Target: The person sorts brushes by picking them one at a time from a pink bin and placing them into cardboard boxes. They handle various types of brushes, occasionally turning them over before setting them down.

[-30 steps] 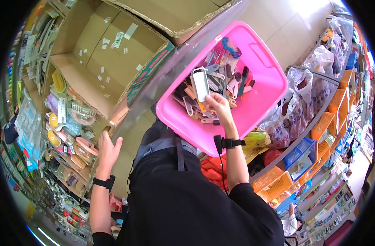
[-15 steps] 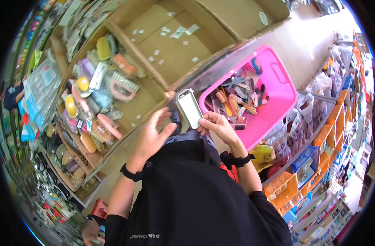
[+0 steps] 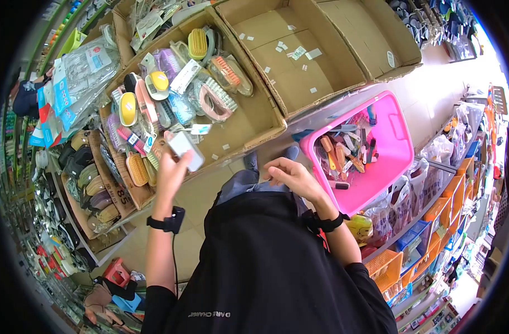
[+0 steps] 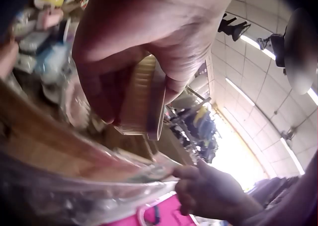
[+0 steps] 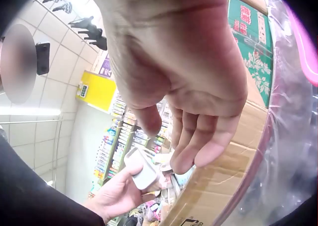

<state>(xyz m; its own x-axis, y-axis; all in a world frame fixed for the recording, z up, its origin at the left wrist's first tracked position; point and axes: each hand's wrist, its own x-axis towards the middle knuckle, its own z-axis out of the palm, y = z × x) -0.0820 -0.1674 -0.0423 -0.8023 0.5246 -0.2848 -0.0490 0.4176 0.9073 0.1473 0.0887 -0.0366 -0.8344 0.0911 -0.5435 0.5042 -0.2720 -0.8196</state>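
White item (image 3: 182,146) gripped by the left hand (image 3: 171,173), nine o'clock.
Hands are kept apart; nothing is held by the right hand (image 3: 295,179). Brushes (image 3: 197,44) are already laid in the carton (image 3: 240,127), eleven o'clock; others are left in the pink tub (image 3: 396,161), three o'clock.

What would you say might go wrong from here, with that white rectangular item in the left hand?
The white rectangular item might slip from the left hand and fall outside the brown cardboard box, as it is near the box's edge. The right hand is empty and apart from it, so may not catch it. Set on the uneven heap of plastic-wrapped brushes, it could slide.
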